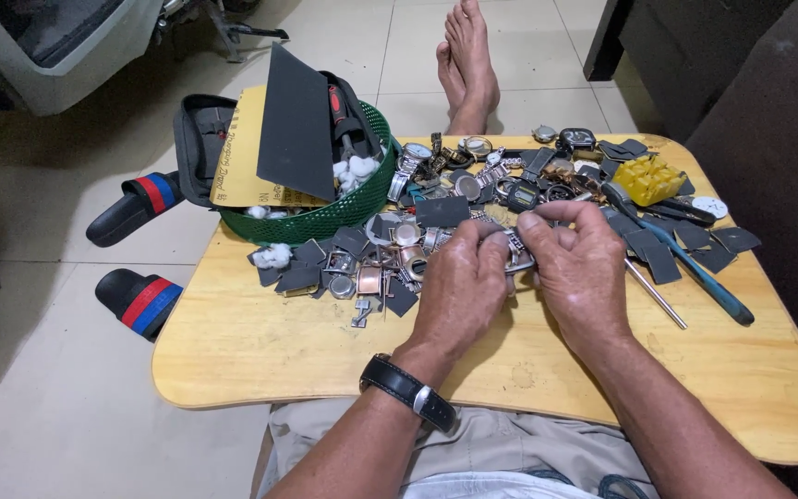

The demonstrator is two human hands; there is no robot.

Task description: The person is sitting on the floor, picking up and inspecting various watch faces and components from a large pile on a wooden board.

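Note:
My left hand (462, 286) and my right hand (576, 263) meet over the middle of a small wooden lap table (260, 351). Together they pinch a small metal watch piece with a link band (516, 253), mostly hidden by the fingers. A black-strapped wristwatch (410, 390) sits on my left wrist. Just beyond the hands lies a heap of watch cases, bands and dark sandpaper scraps (399, 254). A blue-handled screwdriver (695, 268) lies to the right of my right hand.
A green mesh basket (325, 222) with sandpaper sheets, cotton and tools stands at the table's back left. A yellow block (650, 178) sits back right. Sandals (136, 300) lie on the tiled floor at left; my bare feet (465, 60) stretch ahead. A dark sofa is at right.

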